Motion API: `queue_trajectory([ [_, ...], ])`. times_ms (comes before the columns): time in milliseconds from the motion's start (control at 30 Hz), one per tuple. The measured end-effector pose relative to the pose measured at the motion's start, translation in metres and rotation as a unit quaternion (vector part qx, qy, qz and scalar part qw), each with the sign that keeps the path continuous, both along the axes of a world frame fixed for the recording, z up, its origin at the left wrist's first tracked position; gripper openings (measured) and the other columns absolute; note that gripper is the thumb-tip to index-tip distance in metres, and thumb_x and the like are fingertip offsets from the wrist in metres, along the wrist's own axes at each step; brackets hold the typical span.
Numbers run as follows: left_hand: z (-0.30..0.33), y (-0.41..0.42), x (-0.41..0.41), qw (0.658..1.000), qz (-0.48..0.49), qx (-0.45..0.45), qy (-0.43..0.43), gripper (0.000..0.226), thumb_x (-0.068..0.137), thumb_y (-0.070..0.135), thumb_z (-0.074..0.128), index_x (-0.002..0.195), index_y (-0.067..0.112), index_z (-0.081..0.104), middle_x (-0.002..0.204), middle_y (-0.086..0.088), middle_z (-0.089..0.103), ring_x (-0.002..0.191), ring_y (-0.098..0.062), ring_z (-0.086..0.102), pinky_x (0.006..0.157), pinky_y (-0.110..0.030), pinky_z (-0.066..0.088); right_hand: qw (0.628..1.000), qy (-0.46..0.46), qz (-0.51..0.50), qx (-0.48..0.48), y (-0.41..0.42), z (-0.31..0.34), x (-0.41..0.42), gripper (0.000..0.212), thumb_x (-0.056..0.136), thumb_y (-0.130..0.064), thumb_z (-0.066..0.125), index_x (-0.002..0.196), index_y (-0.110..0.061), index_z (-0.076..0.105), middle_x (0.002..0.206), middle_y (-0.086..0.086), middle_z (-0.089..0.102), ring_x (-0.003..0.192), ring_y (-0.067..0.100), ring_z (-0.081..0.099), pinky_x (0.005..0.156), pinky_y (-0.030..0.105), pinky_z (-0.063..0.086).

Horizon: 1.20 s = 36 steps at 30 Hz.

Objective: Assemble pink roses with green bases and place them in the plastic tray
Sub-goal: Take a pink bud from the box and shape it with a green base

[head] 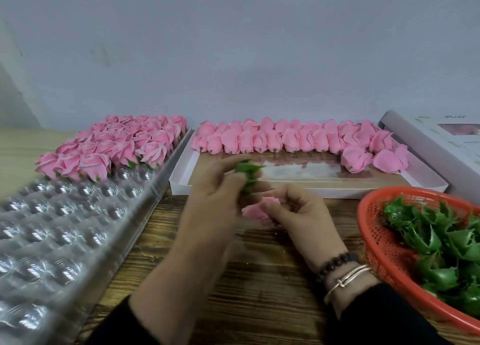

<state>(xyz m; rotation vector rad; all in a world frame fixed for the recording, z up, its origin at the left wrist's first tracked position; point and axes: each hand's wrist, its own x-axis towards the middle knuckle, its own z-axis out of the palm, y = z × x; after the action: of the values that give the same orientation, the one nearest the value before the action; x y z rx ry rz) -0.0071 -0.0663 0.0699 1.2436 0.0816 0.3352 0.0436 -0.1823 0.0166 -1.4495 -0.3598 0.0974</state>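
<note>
Two hands at centre over wooden counter (259, 279). Clear plastic tray (65, 227) at left, far rows filled with assembled pink roses (117, 147). White box (311, 181) behind hands, bare roses (285, 139) lined along far edge. Red basket (384, 240) at right, piled with green bases (428, 238). Left hand (215, 196) fingers curled, pinching green base (248, 173). Right hand (298, 212) fingers curled round pink rose (255, 211), just below base. Blurred.

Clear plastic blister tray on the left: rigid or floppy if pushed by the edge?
The clear plastic blister tray looks thin-walled, so it probably flexes. Mostly empty, likely light; may slide on the wooden table. Finished pink roses load only its far end.
</note>
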Motion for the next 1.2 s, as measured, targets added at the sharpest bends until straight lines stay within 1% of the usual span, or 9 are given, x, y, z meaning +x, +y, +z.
queue_trajectory([
  [100,-0.017,0.026,0.001,0.991,0.033,-0.129,0.030,0.029,0.094,0.000,0.033,0.095,0.006,0.061,0.074,-0.010,0.071,0.066,-0.017,0.068,0.054,-0.022,0.054,1.000,0.009,-0.016,0.023,-0.001,0.002,-0.001,0.019,0.080,0.005,0.064,0.074,-0.013,0.066,0.062,0.002,0.068,0.053,0.008,0.062,0.053,0.019,0.053],
  [233,-0.037,0.033,0.010,0.976,0.032,-0.204,0.070,0.029,0.095,0.001,0.030,0.096,0.003,0.059,0.072,-0.009,0.071,0.066,-0.015,0.070,0.057,-0.021,0.055,0.995,-0.044,-0.088,0.022,-0.003,0.005,0.000,0.021,0.080,0.004,0.063,0.074,-0.016,0.065,0.054,-0.002,0.059,0.049,0.002,0.054,0.054,0.013,0.047],
  [400,-0.046,0.032,0.017,0.970,-0.012,-0.224,0.090,0.031,0.095,0.000,0.028,0.100,0.001,0.058,0.080,-0.012,0.072,0.075,-0.018,0.071,0.067,-0.026,0.057,0.986,-0.081,-0.126,0.069,0.001,0.011,-0.005,0.021,0.079,0.002,0.065,0.079,-0.019,0.067,0.064,0.011,0.059,0.056,0.010,0.056,0.059,0.016,0.049],
  [633,-0.051,0.029,0.017,0.968,-0.048,-0.231,0.089,0.030,0.095,0.000,0.033,0.112,-0.003,0.057,0.094,-0.017,0.070,0.081,-0.020,0.068,0.076,-0.032,0.057,0.985,-0.147,-0.086,0.018,0.013,0.012,-0.014,0.026,0.075,0.004,0.068,0.079,-0.021,0.067,0.057,-0.006,0.063,0.053,0.002,0.058,0.056,0.012,0.047],
  [767,-0.050,0.025,0.015,0.965,-0.067,-0.239,0.080,0.029,0.094,-0.001,0.033,0.109,-0.005,0.058,0.095,-0.019,0.070,0.081,-0.022,0.069,0.078,-0.032,0.056,0.979,-0.178,-0.095,-0.037,0.015,0.009,-0.014,0.036,0.075,0.001,0.071,0.074,-0.035,0.069,0.078,0.015,0.064,0.070,0.027,0.061,0.067,0.038,0.053],
  [900,-0.051,0.023,0.013,0.966,-0.088,-0.232,0.078,0.030,0.094,-0.002,0.033,0.111,-0.003,0.058,0.104,-0.022,0.068,0.087,-0.024,0.069,0.079,-0.031,0.057,0.966,-0.210,-0.121,-0.093,0.014,0.008,-0.013,0.037,0.075,-0.004,0.072,0.074,-0.040,0.066,0.080,0.008,0.060,0.076,0.029,0.062,0.072,0.051,0.052],
  [1000,-0.051,0.023,0.013,0.967,-0.092,-0.224,0.080,0.030,0.094,-0.001,0.035,0.109,-0.001,0.060,0.103,-0.020,0.069,0.087,-0.023,0.069,0.075,-0.028,0.058,0.958,-0.225,-0.136,-0.116,0.014,0.008,-0.013,0.037,0.075,-0.005,0.071,0.078,-0.040,0.062,0.079,0.002,0.058,0.074,0.021,0.061,0.071,0.042,0.053],
  [1067,-0.052,0.024,0.012,0.970,-0.088,-0.213,0.081,0.029,0.094,-0.001,0.036,0.108,0.000,0.061,0.101,-0.019,0.069,0.085,-0.021,0.069,0.076,-0.028,0.058,0.952,-0.237,-0.142,-0.136,0.013,0.007,-0.012,0.034,0.075,-0.006,0.072,0.078,-0.038,0.063,0.076,-0.006,0.055,0.072,0.008,0.058,0.070,0.026,0.052],
  [1200,-0.052,0.022,0.012,0.976,-0.080,-0.187,0.080,0.029,0.094,0.000,0.035,0.108,0.002,0.061,0.101,-0.018,0.070,0.088,-0.022,0.068,0.083,-0.032,0.054,0.934,-0.281,-0.145,-0.168,0.013,0.007,-0.013,0.015,0.074,-0.005,0.074,0.081,-0.019,0.070,0.074,-0.014,0.050,0.074,-0.005,0.052,0.066,0.005,0.039],
])
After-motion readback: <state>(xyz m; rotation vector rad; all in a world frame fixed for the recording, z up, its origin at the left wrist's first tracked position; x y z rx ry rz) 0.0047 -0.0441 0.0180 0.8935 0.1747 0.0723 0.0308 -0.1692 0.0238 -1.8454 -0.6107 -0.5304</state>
